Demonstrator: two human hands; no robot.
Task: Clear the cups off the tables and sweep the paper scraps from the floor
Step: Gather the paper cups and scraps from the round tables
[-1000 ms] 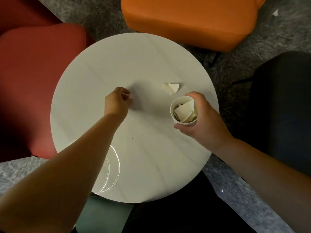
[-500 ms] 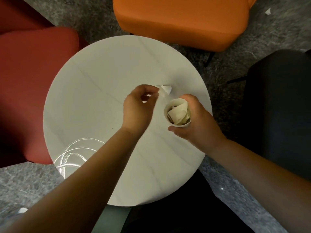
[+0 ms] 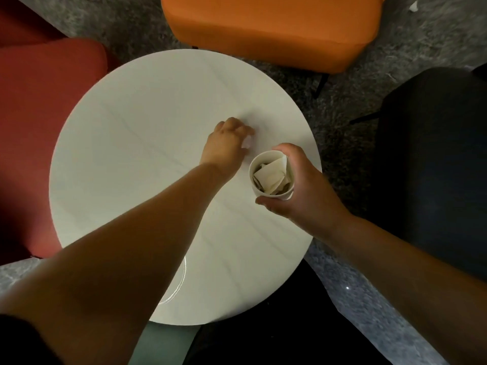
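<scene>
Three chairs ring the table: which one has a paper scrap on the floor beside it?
The orange chair, at the far side. A white scrap lies on the carpet by its right corner. No scrap shows beside the red chair or the dark chair.

Both forearms bare to wrists; no watch/rings/gloves. Left hand (image 3: 224,146) & right hand (image 3: 303,191) bare. Dark sleeve edge (image 3: 15,338) at left upper arm.

There is one view only, from a camera on the person's head. It looks almost straight down on the round white table (image 3: 147,159), from close above. Both forearms enter from the lower edge of the frame. Wide angle bends the edges.
</scene>
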